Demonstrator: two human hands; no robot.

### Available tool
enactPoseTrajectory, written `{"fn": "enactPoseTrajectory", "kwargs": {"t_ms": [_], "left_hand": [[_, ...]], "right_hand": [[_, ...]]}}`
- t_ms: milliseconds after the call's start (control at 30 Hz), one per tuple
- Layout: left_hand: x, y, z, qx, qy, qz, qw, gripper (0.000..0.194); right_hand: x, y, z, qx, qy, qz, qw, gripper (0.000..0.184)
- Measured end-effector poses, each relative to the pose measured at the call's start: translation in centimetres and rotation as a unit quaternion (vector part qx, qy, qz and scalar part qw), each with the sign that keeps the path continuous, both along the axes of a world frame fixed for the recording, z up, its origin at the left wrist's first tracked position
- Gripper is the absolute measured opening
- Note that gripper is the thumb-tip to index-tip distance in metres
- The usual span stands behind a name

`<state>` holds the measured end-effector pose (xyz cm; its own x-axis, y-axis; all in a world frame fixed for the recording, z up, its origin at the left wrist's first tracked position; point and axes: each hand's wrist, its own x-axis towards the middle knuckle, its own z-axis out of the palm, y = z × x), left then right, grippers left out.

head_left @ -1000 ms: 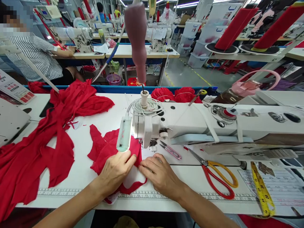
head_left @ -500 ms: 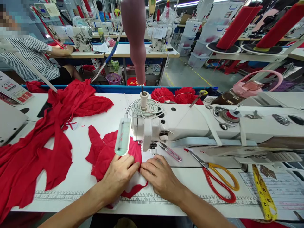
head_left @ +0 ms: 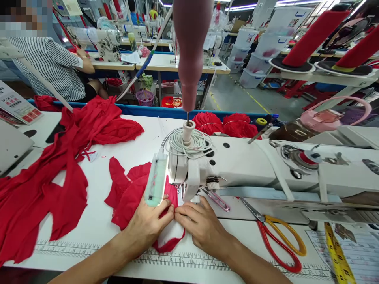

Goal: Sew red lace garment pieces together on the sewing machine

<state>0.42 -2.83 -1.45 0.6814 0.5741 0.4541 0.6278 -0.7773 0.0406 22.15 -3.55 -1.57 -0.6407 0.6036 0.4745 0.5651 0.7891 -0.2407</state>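
Red fabric lies under the head of a white sewing machine, a narrow strip of it curving toward the table's front edge. My left hand presses on the cloth left of the needle area, thumb and fingers closed together on its edge. Close beside it, my right hand pinches the same edge, fingertips nearly meeting the left thumb. A pale green clear guard hides part of the left fingers and the cloth. The needle itself is hidden by the machine head.
A heap of red fabric covers the table's left side. Pink thread snips and scissors lie right of my hands, with a yellow tape measure beyond. A person in a striped shirt sits at another machine.
The camera view has tilted and shifted slightly, so the machine appears lower and farther right. Both hands stay on the red fabric, almost in the same place.
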Motion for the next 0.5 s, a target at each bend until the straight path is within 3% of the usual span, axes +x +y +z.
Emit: {"fn": "enactPoseTrajectory", "kwargs": {"t_ms": [233,400,500], "left_hand": [[0.3,2.1,0.9,-0.069,0.006,0.016,0.997,0.029],[0.8,1.0,1.3,0.015,0.054,0.041,0.998,0.028],[0.4,0.7,1.5,0.022,0.035,0.031,0.999,0.029]], "right_hand": [[0.2,0.1,-0.4,-0.015,-0.038,-0.031,0.999,0.050],[-0.1,-0.7,-0.5,-0.014,-0.049,-0.031,0.998,0.044],[0.0,-1.0,-0.7,-0.006,-0.032,-0.024,0.999,0.043]]}}
